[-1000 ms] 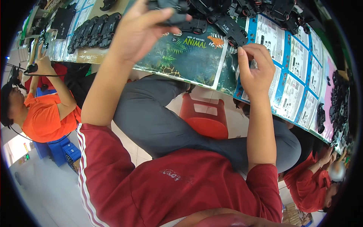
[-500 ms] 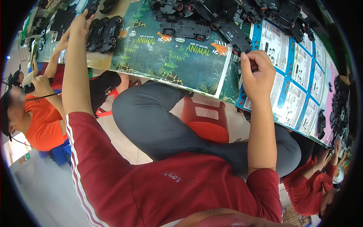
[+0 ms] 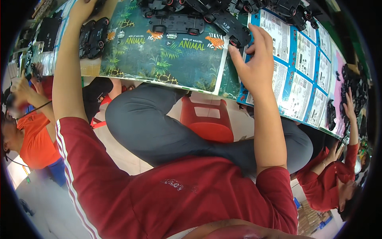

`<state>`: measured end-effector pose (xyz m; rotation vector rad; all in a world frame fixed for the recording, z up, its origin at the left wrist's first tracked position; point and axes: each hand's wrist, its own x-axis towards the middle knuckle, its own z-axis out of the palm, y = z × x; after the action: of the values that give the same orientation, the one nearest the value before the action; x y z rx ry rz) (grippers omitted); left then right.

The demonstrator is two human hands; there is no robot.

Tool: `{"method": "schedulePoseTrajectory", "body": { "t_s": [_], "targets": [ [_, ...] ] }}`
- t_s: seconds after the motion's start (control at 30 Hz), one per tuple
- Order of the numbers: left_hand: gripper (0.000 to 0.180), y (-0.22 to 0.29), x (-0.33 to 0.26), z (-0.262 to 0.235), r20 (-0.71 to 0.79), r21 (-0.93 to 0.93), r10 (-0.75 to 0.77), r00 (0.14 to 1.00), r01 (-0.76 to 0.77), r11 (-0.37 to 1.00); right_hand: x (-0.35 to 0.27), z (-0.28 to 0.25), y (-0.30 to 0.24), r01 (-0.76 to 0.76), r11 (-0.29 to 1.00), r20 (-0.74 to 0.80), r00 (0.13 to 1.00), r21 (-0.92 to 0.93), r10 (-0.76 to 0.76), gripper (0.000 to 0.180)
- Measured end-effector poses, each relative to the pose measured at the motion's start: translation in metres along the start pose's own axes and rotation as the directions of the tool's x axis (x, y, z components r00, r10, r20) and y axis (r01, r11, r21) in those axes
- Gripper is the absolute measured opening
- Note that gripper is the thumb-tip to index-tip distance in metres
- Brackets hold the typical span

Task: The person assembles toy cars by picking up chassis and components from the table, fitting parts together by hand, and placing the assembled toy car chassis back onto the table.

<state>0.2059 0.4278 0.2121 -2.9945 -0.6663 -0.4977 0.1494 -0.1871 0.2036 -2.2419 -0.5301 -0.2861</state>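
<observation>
Left hand reaches far-left toward black car chassis, grip unclear; right hand, fingers apart, touches another chassis on the counter.

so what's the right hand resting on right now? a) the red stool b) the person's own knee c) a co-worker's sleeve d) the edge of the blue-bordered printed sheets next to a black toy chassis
d: the right hand lies on the left edge of the blue-bordered printed sheets, its fingers beside a black toy chassis, well above the red stool.
</observation>
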Motion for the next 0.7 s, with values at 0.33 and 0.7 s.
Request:
{"method": "schedulePoseTrajectory", "body": {
  "t_s": [0.33,0.7],
  "targets": [
    [0.083,0.033,-0.014,-0.006,0.143,-0.194,-0.094,0.985,0.121,0.973,0.000,-0.003,0.005,0.024,0.987,-0.034,0.999,0.160,-0.019,0.051],
    [0.078,0.141,-0.086,-0.059,-0.257,-0.119,0.172,0.951,-0.208,0.971,0.004,-0.016,0.042,-0.087,0.246,-0.023,0.912,0.965,0.411,0.057]
  ]
}}
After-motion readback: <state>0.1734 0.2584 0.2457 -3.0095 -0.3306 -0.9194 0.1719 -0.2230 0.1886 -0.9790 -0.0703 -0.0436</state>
